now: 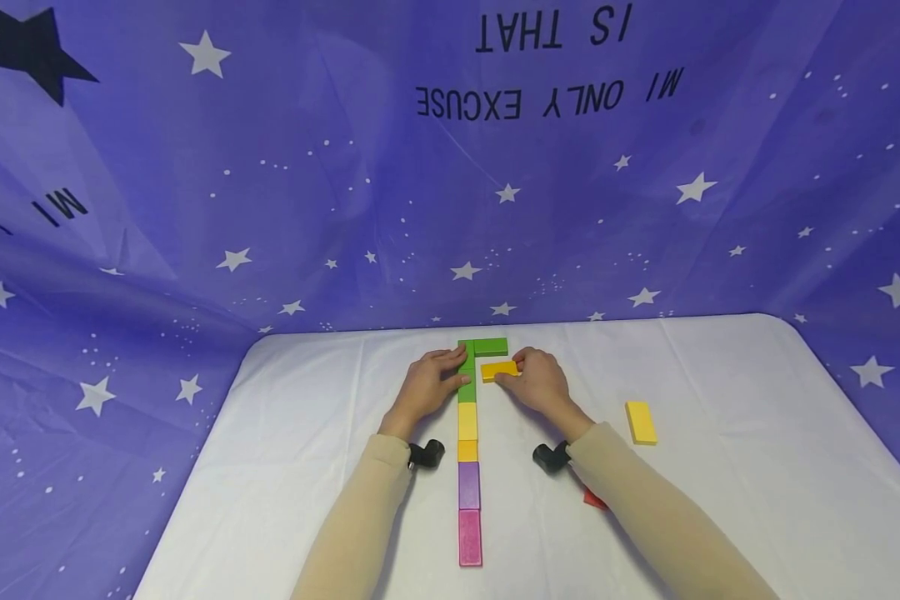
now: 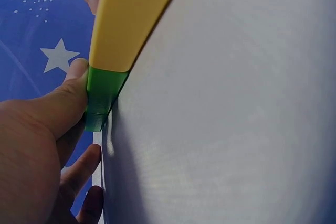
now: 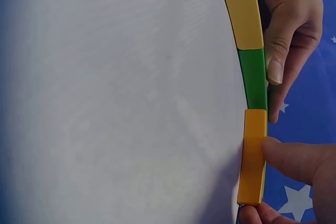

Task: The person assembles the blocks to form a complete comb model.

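A straight line of blocks runs up the table: a pink block, a purple block, a short orange block, a yellow block and green blocks at the far end. Another green block juts right from the top. My left hand rests its thumb and fingers along the left side and top of the green blocks. With thumb and fingers my right hand pinches an orange-yellow block by its right end, just right of the line and below the jutting green block.
To the right lies a loose yellow block. A red block shows partly from under the right sleeve. The white cloth-covered table ends at a purple star-patterned backdrop.
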### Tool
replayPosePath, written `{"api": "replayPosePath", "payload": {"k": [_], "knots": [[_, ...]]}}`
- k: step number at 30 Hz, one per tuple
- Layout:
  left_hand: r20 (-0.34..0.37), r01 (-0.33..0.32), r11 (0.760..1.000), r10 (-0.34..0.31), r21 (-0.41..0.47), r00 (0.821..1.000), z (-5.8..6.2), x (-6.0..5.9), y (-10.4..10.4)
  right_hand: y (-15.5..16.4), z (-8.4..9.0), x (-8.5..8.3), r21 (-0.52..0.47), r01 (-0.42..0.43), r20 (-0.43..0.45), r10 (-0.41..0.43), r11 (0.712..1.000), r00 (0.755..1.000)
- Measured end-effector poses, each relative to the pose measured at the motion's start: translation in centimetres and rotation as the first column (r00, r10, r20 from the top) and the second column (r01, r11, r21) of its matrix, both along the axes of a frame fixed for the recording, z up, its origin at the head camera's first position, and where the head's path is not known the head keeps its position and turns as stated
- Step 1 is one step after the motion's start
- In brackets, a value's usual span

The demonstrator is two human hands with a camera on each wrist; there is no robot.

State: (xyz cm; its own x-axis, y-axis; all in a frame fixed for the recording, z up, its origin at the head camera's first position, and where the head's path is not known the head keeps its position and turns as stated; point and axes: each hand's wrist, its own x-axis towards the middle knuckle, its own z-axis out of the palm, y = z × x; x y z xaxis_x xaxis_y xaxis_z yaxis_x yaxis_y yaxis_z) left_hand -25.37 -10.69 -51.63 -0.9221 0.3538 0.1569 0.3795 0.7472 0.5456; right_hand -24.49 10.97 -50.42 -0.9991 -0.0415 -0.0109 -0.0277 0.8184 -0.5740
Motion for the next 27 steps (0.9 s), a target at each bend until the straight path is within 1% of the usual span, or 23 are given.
{"api": "replayPosePath", "payload": {"k": [11, 17, 27], "knots": [[-0.001, -0.002, 1.0, 0.002, 0.005, 1.0, 0.01, 0.19, 0.04, -0.59, -0.12, -0.21, 0.014, 0.004, 0.008, -0.004, 1.0, 1.0], [-0.001, -0.002, 1.0, 0.002, 0.008, 1.0, -0.02, 0.09, 0.03, -0.72, -0.21, -0.38, 0.012, -0.001, 0.007, 0.001, 1.0, 1.0], [0.005, -0.012, 1.0, 0.012, -0.01, 1.0, -0.02, 0.0, 0.11, -0.79, -0.32, -0.41, 0.007, 0.002, 0.011, -0.002, 1.0, 1.0]]}}
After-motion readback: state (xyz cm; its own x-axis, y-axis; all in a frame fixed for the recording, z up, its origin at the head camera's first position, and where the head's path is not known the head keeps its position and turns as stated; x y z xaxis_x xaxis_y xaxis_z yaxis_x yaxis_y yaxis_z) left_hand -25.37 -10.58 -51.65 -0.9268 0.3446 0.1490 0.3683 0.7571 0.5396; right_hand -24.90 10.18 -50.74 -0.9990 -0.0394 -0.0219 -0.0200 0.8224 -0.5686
